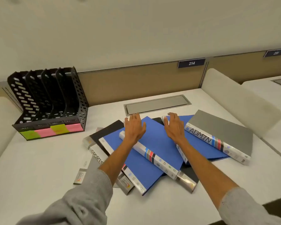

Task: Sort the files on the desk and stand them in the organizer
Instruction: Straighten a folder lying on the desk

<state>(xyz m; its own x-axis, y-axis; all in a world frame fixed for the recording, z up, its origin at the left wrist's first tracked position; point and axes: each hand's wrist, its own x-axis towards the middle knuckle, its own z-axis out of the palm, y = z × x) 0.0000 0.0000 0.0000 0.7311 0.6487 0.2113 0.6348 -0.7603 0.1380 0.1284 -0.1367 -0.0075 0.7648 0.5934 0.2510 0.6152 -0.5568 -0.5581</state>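
Reaching over the jumbled files (152, 143) mid-worktop (39, 168) with left hand (134, 127) and right hand (173, 127), both spread flat, gripping nothing. None yet in the organizer (71, 98), far left. Risking a slide: slick overlapped covers, likely skidding apart if scooped together.

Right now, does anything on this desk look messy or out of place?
The files lie flat in a crisscross heap mid-desk, overlapping at odd angles, the grey ADMIN file askew on a blue one. The black organizer at the left holds none. Nothing looks spilled or damaged.
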